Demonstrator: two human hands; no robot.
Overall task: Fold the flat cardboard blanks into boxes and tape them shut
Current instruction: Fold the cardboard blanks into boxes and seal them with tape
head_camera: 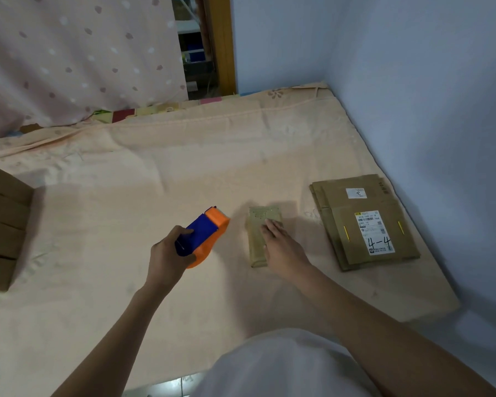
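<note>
— Where's the box being worked on?

— A small folded cardboard box (257,236) lies on the bed (155,173), just right of centre. The right hand (281,247) rests flat on it, fingers (271,227) straight and pressing its top.

— And the other hand?

— The left hand (169,253), at 9 o'clock from the box and a little apart, grips a blue and orange tape dispenser (205,234), fingers curled round its handle, nose towards 1 o'clock.

— What lies around?

— At 3 o'clock a stack of flat cardboard blanks (364,222) sits near the mattress's right edge by the blue wall (413,81); the top one carries a label marked "4-4". Far off at 9 o'clock, finished boxes (3,224) stand at the left edge. Between them, and out towards 12 o'clock up to the dotted curtain (78,53), the peach sheet lies open.
</note>
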